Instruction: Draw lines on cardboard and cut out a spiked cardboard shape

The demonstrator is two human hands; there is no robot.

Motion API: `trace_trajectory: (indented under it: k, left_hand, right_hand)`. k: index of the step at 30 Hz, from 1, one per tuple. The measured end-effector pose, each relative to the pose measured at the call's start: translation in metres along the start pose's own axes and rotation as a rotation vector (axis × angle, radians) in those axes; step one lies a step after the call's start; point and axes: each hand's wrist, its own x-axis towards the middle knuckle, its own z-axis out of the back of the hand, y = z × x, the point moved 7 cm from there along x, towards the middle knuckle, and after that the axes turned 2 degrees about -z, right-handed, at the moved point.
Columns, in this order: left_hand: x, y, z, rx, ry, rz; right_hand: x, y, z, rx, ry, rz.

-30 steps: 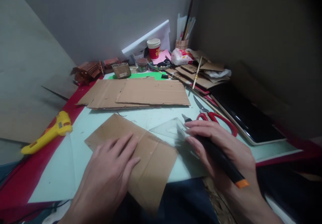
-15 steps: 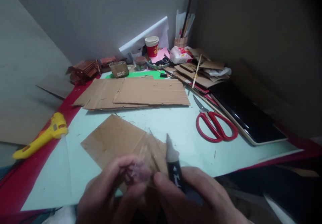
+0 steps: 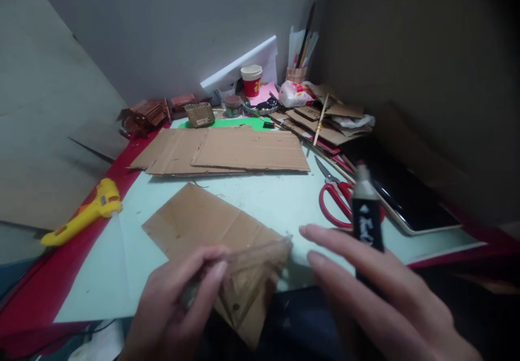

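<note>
My left hand (image 3: 179,301) is closed, thumb and fingers pinching a clear triangular piece (image 3: 239,290) that looks like a set square. It is blurred and tilted above the near end of a brown cardboard piece (image 3: 195,215), part of which reaches past the table's front edge. To the right, my right hand (image 3: 394,296) holds a black and grey marker (image 3: 368,220) upright, tip up. Its index and middle fingers stretch left, apart from the clear piece. Behind the marker lie red-handled scissors (image 3: 333,201), partly hidden.
A yellow glue gun (image 3: 87,212) lies at the left edge. Stacked cardboard sheets (image 3: 252,150) lie mid-table. A black tablet (image 3: 414,198) is at right, near cardboard scraps (image 3: 317,125). Behind stand a red paper cup (image 3: 252,82) and a brush holder (image 3: 296,74).
My right hand has moved right with the marker, away from my left hand. The clear piece has swung from steep to nearly level along its upper edge. The view has shifted slightly.
</note>
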Motion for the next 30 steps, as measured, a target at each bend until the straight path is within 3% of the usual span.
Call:
trace_trajectory:
  k: [4, 7, 9, 12, 15, 18, 21, 30]
  left_hand:
    - [-0.004, -0.021, -0.012, 0.1, 0.202, -0.357]
    - [-0.005, -0.032, -0.017, 0.139, 0.26, -0.502]
    - [-0.002, -0.034, -0.019, 0.177, 0.283, -0.552]
    - [0.005, -0.026, -0.012, 0.284, 0.27, -0.569]
    - [0.007, -0.003, 0.005, 0.462, 0.235, -0.566]
    - [-0.001, 0.026, 0.008, 0.693, 0.408, -0.571]
    - [-0.006, 0.04, 0.01, 0.827, 0.418, -0.567]
    - [-0.01, 0.035, -0.008, 0.937, 0.302, -0.595]
  right_hand:
    - [0.018, 0.004, -0.002, -0.035, 0.179, 0.094]
    - [0.025, 0.007, -0.007, 0.163, 0.268, 0.132]
    - [0.025, 0.002, -0.01, 0.277, 0.303, 0.056]
    - [0.022, -0.009, -0.012, 0.314, 0.298, -0.074]
    - [0.02, -0.022, 0.004, 0.238, 0.064, -0.154]
    - [0.016, -0.038, 0.013, 0.148, -0.072, -0.239]
    - [0.016, -0.048, 0.005, 0.171, -0.029, -0.237]
    - [0.034, -0.057, -0.011, 0.101, -0.019, -0.143]
